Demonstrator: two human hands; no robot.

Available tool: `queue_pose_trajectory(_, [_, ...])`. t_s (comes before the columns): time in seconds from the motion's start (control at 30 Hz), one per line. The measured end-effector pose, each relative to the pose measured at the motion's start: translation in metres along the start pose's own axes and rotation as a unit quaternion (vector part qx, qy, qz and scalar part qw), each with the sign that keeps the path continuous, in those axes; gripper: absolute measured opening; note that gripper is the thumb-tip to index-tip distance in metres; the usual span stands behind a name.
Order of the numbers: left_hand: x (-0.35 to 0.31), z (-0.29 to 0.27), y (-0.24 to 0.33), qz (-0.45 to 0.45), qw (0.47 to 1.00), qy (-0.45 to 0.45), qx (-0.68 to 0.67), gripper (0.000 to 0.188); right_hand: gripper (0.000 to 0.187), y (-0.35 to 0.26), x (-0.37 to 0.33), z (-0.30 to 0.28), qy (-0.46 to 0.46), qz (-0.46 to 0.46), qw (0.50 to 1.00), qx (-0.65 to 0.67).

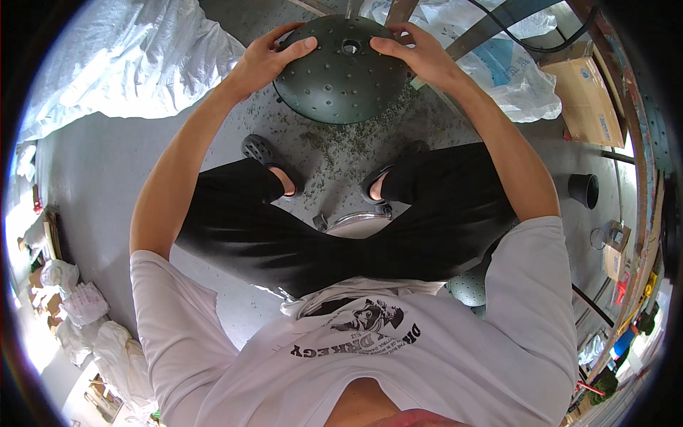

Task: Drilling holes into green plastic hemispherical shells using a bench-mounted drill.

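Note:
A dark green dome-shaped shell [334, 78], dotted with many small holes or studs, is held out in front of me above the floor. Near its top is a larger round hole [351, 47]. My left hand [274, 55] grips its left side, thumb lying on the upper surface. On the opposite side my right hand [418, 54] holds it the same way, thumb pointing toward the hole. A thin upright rod [349, 8] shows just behind the dome; I cannot tell whether they touch. The fingers under the rim are hidden.
Green shavings [341, 149] litter the grey floor between my feet. White plastic sheeting [135, 64] lies at left, clear plastic bags [512, 78] at right beside metal bars and a cardboard box [585, 99]. A black bucket [583, 190] and a pale green dotted dome [467, 288] are on my right.

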State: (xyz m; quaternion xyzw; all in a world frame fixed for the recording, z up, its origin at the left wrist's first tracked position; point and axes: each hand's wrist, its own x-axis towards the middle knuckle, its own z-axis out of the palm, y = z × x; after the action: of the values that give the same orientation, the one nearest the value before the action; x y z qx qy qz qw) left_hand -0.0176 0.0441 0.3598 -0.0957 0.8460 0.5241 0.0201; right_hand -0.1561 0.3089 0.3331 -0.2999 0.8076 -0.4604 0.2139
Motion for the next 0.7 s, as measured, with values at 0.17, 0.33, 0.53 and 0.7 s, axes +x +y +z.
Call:
queue_pose_trajectory(0.17, [0.002,-0.003,-0.003,-0.007,1.0,-0.013,-0.003,0.082,0.114,0.0,0.0,0.001,-0.005,0.012,1.0,0.023])
queue_pose_trajectory(0.33, [0.002,-0.002,-0.002,-0.005,1.0,-0.006,0.006,0.08,0.115,0.002,-0.002,0.001,0.01,0.003,1.0,0.001])
queue_pose_trajectory(0.53, [0.007,-0.003,-0.003,-0.002,1.0,-0.018,0.017,0.077,0.095,0.009,-0.002,-0.001,0.03,-0.026,0.999,-0.036])
queue_pose_trajectory(0.7, [0.014,-0.015,0.002,0.101,0.993,0.048,0.041,0.07,0.083,-0.037,0.005,-0.023,0.004,0.022,1.0,0.016])
